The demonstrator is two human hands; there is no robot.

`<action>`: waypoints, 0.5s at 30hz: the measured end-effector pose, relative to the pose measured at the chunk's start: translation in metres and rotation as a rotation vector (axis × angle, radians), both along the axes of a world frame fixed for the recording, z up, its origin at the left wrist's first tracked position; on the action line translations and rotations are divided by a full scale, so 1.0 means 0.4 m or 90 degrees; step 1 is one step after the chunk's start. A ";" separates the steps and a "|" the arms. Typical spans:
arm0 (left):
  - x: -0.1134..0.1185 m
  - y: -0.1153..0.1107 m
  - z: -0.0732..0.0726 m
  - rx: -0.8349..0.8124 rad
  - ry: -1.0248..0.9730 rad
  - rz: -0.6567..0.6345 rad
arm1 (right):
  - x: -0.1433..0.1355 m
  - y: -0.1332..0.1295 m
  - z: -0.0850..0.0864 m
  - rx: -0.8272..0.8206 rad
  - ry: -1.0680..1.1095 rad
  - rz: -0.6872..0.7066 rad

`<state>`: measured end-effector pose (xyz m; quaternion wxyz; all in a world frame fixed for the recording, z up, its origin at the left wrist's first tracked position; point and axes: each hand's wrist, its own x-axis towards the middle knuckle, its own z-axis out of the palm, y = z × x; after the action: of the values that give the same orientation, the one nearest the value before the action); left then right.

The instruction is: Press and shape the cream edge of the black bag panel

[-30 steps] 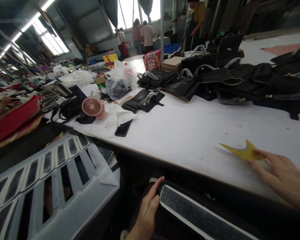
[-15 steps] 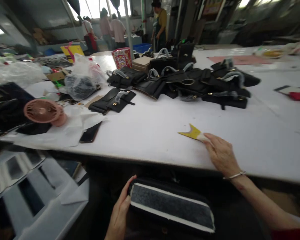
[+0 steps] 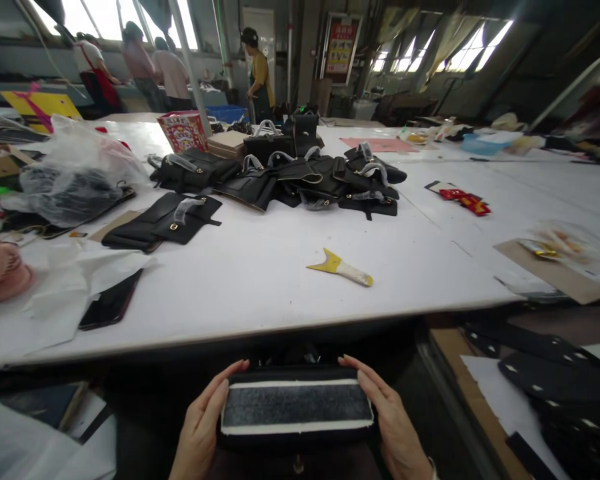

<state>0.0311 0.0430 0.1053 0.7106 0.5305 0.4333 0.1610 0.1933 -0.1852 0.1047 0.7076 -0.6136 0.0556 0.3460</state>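
A black handbag [image 3: 298, 403] is held below the table's front edge, its dark base panel with two white strips turned up toward me. My left hand [image 3: 203, 421] grips its left end, the thumb along the side. Around the right end my right hand [image 3: 387, 419] is closed in the same way. Beyond the bag, on the white table, lies a yellow forked tool [image 3: 336, 266] with a pale wrapped handle; neither hand touches it. The bag's far side and the fingertips behind it are partly hidden.
Several black handbags [image 3: 250, 183] are heaped across the table [image 3: 260, 280]. At the left are a phone [image 3: 111, 301], a pink fan [image 3: 3, 270] and plastic bags [image 3: 70, 180]. Red packets [image 3: 465, 199] and cardboard [image 3: 550, 270] lie at the right. People [image 3: 263, 73] stand at the back.
My right hand has let go of the yellow tool, leaving it on the table, and come down to the bag's right end. The bag is now nearly level, and the view has swung right.
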 end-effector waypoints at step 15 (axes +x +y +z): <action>-0.005 0.003 0.021 -0.017 -0.107 -0.068 | 0.024 -0.006 -0.050 -0.189 -0.172 0.045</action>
<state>0.0291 0.0442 0.1135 0.7589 0.5280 0.3456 0.1609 0.2029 -0.1874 0.0847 0.5975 -0.7539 -0.0112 0.2731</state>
